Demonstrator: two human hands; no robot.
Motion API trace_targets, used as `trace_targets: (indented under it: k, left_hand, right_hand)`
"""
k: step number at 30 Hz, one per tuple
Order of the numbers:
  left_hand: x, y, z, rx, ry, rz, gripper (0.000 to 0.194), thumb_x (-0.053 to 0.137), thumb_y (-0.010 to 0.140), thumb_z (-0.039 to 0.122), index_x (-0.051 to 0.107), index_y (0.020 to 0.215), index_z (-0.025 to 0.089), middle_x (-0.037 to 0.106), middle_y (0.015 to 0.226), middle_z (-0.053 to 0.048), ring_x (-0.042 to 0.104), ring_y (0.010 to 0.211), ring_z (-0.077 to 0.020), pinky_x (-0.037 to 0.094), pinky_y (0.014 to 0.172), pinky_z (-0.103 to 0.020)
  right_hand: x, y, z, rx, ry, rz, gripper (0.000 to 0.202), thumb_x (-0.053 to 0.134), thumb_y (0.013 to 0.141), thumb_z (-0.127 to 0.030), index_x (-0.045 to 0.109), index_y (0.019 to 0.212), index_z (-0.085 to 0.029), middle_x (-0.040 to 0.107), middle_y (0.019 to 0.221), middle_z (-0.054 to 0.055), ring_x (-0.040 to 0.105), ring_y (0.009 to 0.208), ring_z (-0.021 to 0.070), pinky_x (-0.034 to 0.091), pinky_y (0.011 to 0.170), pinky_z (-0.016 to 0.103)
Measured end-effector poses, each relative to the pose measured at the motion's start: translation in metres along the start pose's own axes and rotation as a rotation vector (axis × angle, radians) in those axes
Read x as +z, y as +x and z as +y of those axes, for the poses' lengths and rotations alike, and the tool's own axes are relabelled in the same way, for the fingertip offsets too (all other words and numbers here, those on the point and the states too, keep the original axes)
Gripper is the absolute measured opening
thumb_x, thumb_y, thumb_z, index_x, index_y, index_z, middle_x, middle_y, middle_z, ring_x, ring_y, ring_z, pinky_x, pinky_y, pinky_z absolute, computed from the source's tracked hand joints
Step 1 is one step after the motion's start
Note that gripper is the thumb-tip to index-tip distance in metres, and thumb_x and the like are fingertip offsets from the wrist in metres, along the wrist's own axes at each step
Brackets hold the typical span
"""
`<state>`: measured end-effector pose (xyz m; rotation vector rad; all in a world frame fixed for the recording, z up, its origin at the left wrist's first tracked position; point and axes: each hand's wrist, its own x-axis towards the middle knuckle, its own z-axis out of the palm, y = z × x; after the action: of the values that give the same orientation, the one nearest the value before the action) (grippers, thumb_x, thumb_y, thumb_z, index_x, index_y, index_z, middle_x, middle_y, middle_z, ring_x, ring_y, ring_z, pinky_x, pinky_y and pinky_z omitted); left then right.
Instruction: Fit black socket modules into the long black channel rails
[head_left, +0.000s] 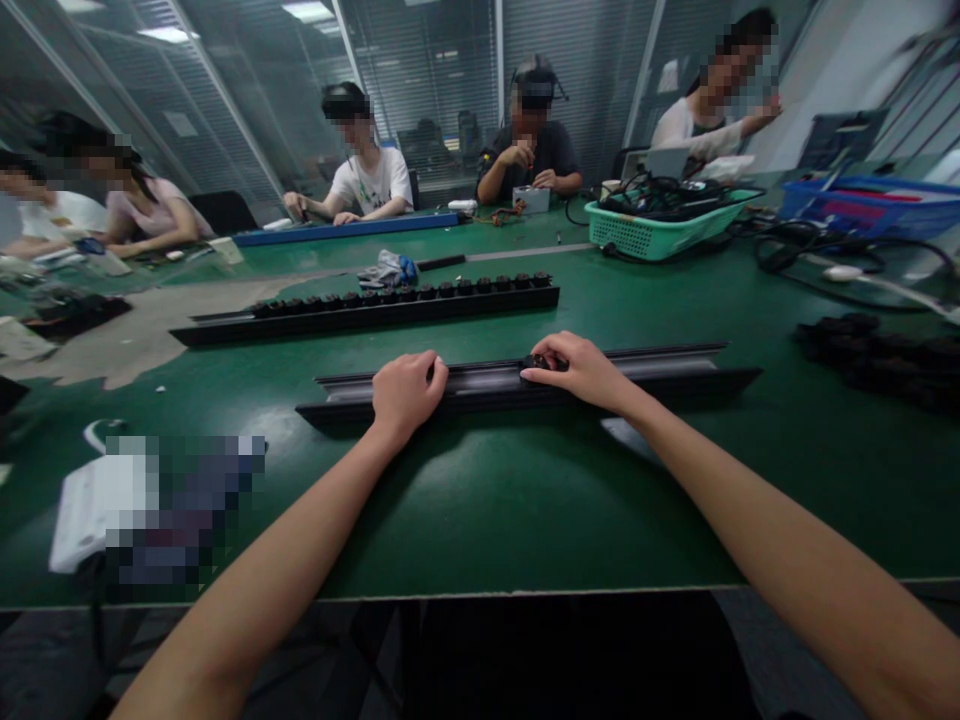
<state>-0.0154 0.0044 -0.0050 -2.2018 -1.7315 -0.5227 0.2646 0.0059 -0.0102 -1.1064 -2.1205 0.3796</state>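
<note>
A long black channel-shaped rail (pixel 480 380) lies across the green table in front of me. My left hand (pixel 409 390) is closed around the rail's left part, its fingers curled over the far edge. Right of the middle, my right hand (pixel 574 368) pinches a small black part (pixel 534 368) at the rail's channel. Farther back lies a second black rail (pixel 375 312), with a row of several black round parts (pixel 427 292) along its top. At the right edge is a pile of dark parts (pixel 877 350).
A green basket (pixel 660 235) of cables and a blue basket (pixel 870 205) stand at the back right. Gloves (pixel 390 270) lie behind the second rail. A white device (pixel 97 505) sits at the front left. Several people sit around the table (pixel 480 530).
</note>
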Motion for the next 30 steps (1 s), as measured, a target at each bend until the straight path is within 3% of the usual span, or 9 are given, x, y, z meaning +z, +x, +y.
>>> trace_targets:
  k: [30]
  left_hand:
    - [-0.0011, 0.0003, 0.0008, 0.003, 0.018, -0.002, 0.040, 0.032, 0.100, 0.040, 0.065, 0.086, 0.022, 0.069, 0.084, -0.007, 0.062, 0.078, -0.0210, 0.032, 0.062, -0.031]
  right_hand:
    - [0.0011, -0.0015, 0.0000, 0.063, 0.019, 0.088, 0.022, 0.071, 0.076, -0.037, 0.057, 0.078, -0.021, 0.051, 0.068, -0.001, 0.047, 0.069, 0.0166, 0.034, 0.066, 0.031]
